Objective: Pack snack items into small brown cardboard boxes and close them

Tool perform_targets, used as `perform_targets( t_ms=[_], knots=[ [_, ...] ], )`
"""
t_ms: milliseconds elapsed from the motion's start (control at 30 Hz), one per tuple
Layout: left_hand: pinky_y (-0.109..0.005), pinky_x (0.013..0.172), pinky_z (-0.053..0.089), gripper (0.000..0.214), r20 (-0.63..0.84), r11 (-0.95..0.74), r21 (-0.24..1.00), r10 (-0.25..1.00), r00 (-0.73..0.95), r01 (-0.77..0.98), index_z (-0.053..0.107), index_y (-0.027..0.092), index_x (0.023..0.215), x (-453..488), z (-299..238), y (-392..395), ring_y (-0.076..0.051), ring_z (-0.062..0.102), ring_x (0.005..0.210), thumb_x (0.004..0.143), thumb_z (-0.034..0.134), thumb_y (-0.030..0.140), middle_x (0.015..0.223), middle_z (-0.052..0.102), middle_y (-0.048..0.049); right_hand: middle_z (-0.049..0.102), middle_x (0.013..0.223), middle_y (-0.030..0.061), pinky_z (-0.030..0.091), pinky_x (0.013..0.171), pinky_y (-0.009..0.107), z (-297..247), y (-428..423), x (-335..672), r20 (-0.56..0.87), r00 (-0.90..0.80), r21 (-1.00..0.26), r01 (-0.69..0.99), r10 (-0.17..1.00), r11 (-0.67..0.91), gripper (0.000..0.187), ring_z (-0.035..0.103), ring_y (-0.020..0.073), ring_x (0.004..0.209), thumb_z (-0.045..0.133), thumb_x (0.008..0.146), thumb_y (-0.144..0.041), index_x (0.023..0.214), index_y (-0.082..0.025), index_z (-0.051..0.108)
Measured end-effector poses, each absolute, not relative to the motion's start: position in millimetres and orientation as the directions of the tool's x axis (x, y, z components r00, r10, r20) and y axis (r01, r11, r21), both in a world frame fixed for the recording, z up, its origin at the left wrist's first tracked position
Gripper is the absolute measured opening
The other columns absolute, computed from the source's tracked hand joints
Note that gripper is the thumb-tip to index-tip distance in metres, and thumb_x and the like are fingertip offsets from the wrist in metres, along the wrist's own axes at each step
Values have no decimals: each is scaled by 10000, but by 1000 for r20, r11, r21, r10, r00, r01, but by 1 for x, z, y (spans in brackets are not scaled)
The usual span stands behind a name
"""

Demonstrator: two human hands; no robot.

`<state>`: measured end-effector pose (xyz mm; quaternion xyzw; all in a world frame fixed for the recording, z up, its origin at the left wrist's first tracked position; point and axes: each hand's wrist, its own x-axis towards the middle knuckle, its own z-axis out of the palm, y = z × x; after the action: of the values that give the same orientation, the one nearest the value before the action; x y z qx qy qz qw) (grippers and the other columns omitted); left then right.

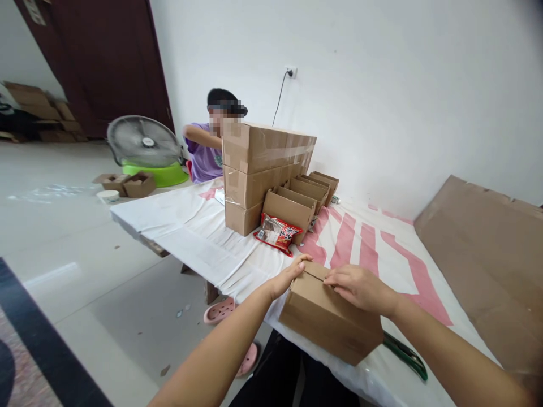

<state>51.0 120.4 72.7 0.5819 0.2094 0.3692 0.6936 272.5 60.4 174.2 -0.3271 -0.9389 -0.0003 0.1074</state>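
Observation:
A small cardboard box (333, 316) sits at the near edge of the table, its top flaps folded over with a narrow gap between them. My left hand (292, 274) grips its far left corner, thumb on top and fingers over the far side. With bent fingers, my right hand (358, 285) holds the flap edge along the gap. A green utility knife (405, 355) lies to the right of the box, partly tucked beside it. Beyond my left hand is a red plastic food packet (278, 233), leaning against an upright carton.
Taped cartons (265, 164) are stacked mid-table, with a row of open boxes (292, 206) alongside. A co-worker (206, 152) is behind the stack. Large cardboard sheets (487, 254) stand at right. A fan (146, 141) and small boxes (139, 183) are on the floor at left.

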Motion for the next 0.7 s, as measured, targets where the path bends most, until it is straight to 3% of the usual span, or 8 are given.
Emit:
perform_targets(
  t_ms=[200,367,467,567,633,700],
  knots=[
    [-348,878,387,662,155,35,962,744,650,-269,424,271,1257,50,74,120,-219,513,954,776,522,715,1116,528,-32,712,927,79,469,754,338,172,58,267,222,-850,256,524,478,813,256,623,193,836,417,945,-93,946,-172,660],
    [-372,920,370,598,151,1,974,741,655,-226,410,274,1277,47,80,117,-228,504,992,822,509,649,1134,524,-35,648,782,56,416,678,322,171,62,261,141,-881,368,469,451,803,256,557,178,721,417,942,-95,773,-170,595],
    [-365,920,372,557,148,0,975,748,647,-224,423,264,1263,47,80,116,-221,505,988,835,512,610,1121,520,-33,646,791,57,426,682,320,172,62,262,176,-858,307,513,482,801,230,561,183,737,417,928,-89,794,-171,585],
    [-354,898,386,527,132,36,971,739,661,-235,419,272,1255,47,79,118,-210,524,956,827,546,552,1096,525,-22,670,847,68,460,712,318,176,58,264,254,-776,110,616,577,780,173,599,191,786,442,901,-100,920,-173,597],
    [-352,888,391,533,121,69,967,726,677,-247,413,278,1252,47,78,119,-209,535,944,805,578,518,1084,533,-17,684,912,75,475,747,331,180,55,265,232,-726,9,668,648,744,200,622,203,835,503,863,-119,1033,-177,590],
    [-358,900,387,561,116,88,964,710,695,-251,405,281,1266,47,77,121,-216,539,962,784,607,483,1093,542,-17,691,941,71,475,765,343,182,51,265,159,-689,0,716,707,698,274,631,218,864,555,816,-127,1082,-184,585]
  ],
)
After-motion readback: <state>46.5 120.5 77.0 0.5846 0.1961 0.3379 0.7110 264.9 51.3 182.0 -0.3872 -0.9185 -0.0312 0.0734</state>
